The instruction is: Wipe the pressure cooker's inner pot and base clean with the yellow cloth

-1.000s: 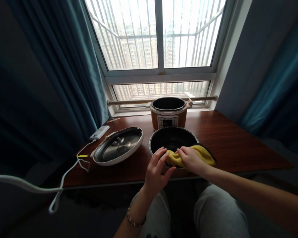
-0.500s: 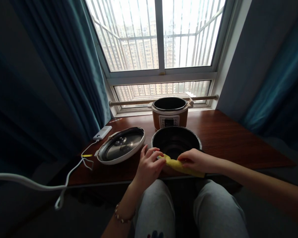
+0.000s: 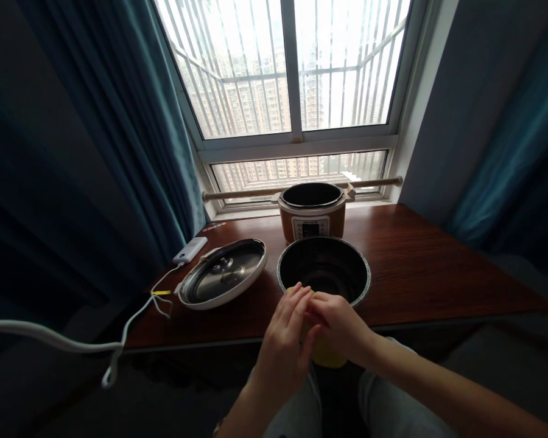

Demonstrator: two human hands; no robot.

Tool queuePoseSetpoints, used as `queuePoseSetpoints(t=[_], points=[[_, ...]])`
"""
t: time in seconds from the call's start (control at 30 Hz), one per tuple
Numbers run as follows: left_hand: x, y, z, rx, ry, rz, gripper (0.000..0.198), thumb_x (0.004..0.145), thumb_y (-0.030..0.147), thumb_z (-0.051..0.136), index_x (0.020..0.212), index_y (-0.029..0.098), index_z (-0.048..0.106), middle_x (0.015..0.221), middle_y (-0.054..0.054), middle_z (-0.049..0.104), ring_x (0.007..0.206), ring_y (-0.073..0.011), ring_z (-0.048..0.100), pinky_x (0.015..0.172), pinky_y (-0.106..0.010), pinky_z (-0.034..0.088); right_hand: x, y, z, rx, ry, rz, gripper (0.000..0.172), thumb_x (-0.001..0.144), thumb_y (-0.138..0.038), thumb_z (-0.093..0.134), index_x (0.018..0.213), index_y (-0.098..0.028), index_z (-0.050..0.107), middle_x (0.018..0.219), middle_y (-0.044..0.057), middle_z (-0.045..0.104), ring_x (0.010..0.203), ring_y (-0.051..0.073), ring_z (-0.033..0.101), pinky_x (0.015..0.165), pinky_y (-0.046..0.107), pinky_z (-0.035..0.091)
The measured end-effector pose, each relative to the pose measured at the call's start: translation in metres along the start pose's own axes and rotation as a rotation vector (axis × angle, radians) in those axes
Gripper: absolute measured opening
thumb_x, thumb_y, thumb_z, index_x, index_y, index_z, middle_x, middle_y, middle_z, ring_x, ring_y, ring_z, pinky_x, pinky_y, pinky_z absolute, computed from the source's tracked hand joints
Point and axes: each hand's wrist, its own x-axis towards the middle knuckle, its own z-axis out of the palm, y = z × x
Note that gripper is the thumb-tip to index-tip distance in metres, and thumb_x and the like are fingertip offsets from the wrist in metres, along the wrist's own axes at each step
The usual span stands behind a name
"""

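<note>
A yellow cloth (image 3: pixel 329 354) hangs below my hands, over the near edge of the table. My right hand (image 3: pixel 335 319) is closed on it, with the fingertips partly hidden behind my other hand. My left hand (image 3: pixel 288 328) presses against the cloth from the left, fingers together, and a bit of yellow shows past its fingertips. Both hands meet at the near rim of a black inner pot (image 3: pixel 317 258), which stands upright and covers part of the cooker behind it. The pot's near side is hidden by my hands.
Behind the pot stands a brown and white electric cooker (image 3: pixel 288 224) with its top uncovered. Left of it lies an upturned lid (image 3: pixel 237 295). A white power strip (image 3: pixel 190 250) and its cable (image 3: pixel 130 322) are at the table's (image 3: pixel 415 261) left end, below the window.
My hands have come together and toward me, bunching the cloth between them. The cloth now hangs lower, off the pot's rim at the right. Pot, lid and cooker stay in place.
</note>
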Motion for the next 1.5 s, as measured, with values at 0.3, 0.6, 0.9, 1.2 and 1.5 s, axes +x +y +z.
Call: queuePoseSetpoints(t=[0.3,0.6,0.9,1.2,1.5], points=[[0.002,0.030,0.077,0.169,0.001,-0.196,0.039,0.087,0.019,0.040,0.125,0.011,0.042,0.124,-0.013,0.051,0.124,-0.0286,0.037,0.104,-0.053,0.029,-0.013,0.051,0.003,-0.199,0.544,0.139,0.020,0.089,-0.021,0.044,0.081,-0.015,0.061,0.081,0.006,0.063,0.078,0.017,0.057,0.094,0.041,0.036],[0.001,-0.021,0.058,0.063,-0.081,-0.056,0.020,0.087,0.021,0.038,0.096,0.017,0.055,0.094,-0.006,0.058,0.101,-0.0211,0.049,0.103,-0.046,0.027,-0.031,0.064,-0.002,-0.079,0.525,0.081,0.037,0.090,-0.024,0.043,0.055,-0.017,0.054,0.052,-0.004,0.049,0.050,0.008,0.046,0.096,0.037,0.035],[0.037,-0.104,0.017,-0.175,-0.218,-0.081,0.031,0.088,0.025,0.033,0.070,0.018,0.057,0.102,-0.007,0.055,0.108,-0.0204,0.043,0.102,-0.038,0.029,-0.029,0.063,-0.002,-0.020,0.550,0.110,0.039,0.089,-0.025,0.044,0.053,-0.017,0.054,0.050,-0.005,0.047,0.047,0.006,0.045,0.097,0.035,0.035],[0.071,-0.118,0.023,0.038,-0.320,-0.547,0.041,0.079,0.015,0.045,0.119,0.015,0.045,0.111,-0.011,0.058,0.103,-0.0198,0.055,0.090,-0.030,0.041,-0.028,0.063,-0.001,-0.051,0.571,0.106,0.038,0.089,-0.025,0.044,0.053,-0.017,0.052,0.050,-0.004,0.046,0.047,0.007,0.044,0.095,0.035,0.036],[0.133,-0.142,0.049,0.328,-0.535,-0.438,0.028,0.073,0.006,0.052,0.099,0.015,0.056,0.095,-0.009,0.065,0.090,-0.0185,0.061,0.074,-0.024,0.045,-0.027,0.063,0.000,-0.089,0.586,0.103,0.040,0.090,-0.024,0.042,0.051,-0.017,0.049,0.049,-0.005,0.043,0.047,0.007,0.041,0.090,0.033,0.038]])
